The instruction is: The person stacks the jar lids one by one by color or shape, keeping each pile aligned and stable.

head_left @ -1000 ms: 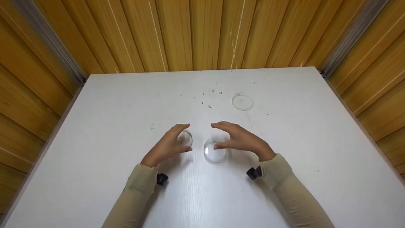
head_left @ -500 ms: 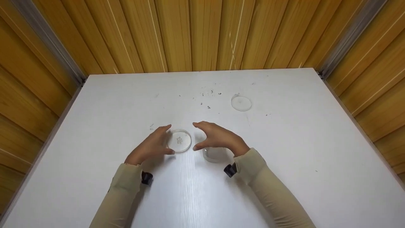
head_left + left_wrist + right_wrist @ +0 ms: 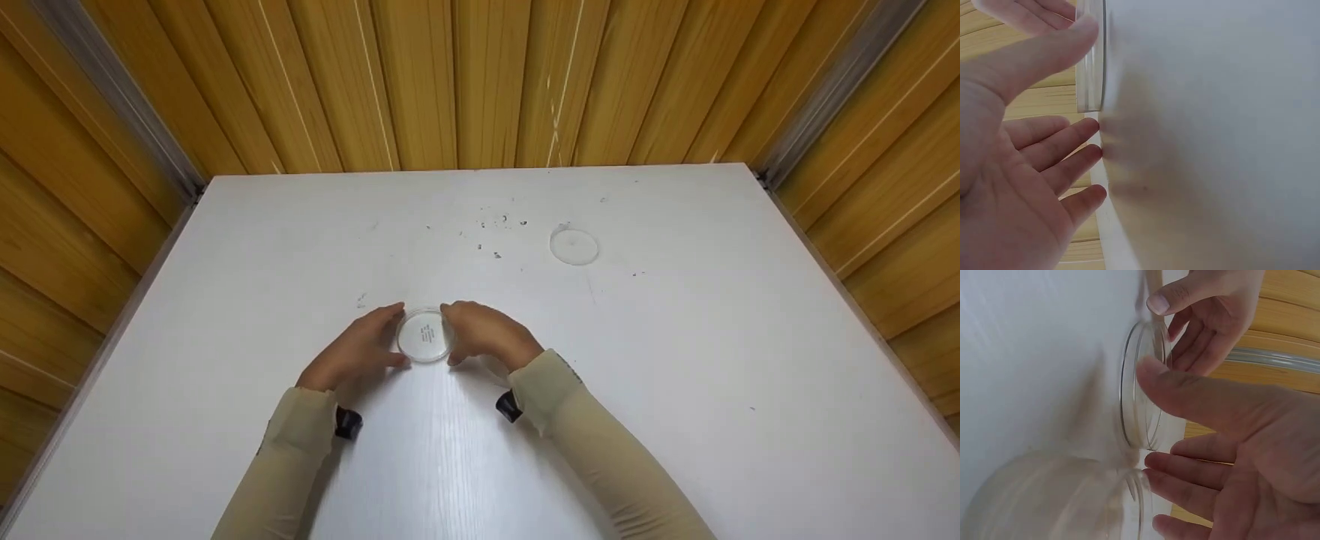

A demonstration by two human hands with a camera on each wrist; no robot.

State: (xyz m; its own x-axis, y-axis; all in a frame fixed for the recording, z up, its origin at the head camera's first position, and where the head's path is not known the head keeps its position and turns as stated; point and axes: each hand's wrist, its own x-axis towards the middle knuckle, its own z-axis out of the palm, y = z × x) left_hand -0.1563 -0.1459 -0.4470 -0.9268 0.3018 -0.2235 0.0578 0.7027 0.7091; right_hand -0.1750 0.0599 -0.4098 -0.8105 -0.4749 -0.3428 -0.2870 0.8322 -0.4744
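Observation:
A clear petri dish (image 3: 424, 335) with small printed text on top lies flat on the white table between my two hands. At its left edge is my left hand (image 3: 354, 347), thumb and fingers spread around the rim; the left wrist view shows its fingers extended. My right hand (image 3: 487, 334) flanks the right edge, its thumb (image 3: 1185, 391) overlapping the dish in the right wrist view and its fingertips close to the rim. Whether either hand presses the rim cannot be told. Another clear round dish (image 3: 1033, 500) lies beside the right hand, mostly hidden below it in the head view.
Farther back on the right lies a clear round lid or dish (image 3: 574, 247). Dark specks (image 3: 496, 255) mark the white table (image 3: 675, 337). Wood-patterned panels (image 3: 480, 82) wall the table at the back and both sides.
The right hand has moved left, over the other dish, to the printed dish's right edge. Earlier the left hand and printed dish shifted left; in the last half second they stay nearly still.

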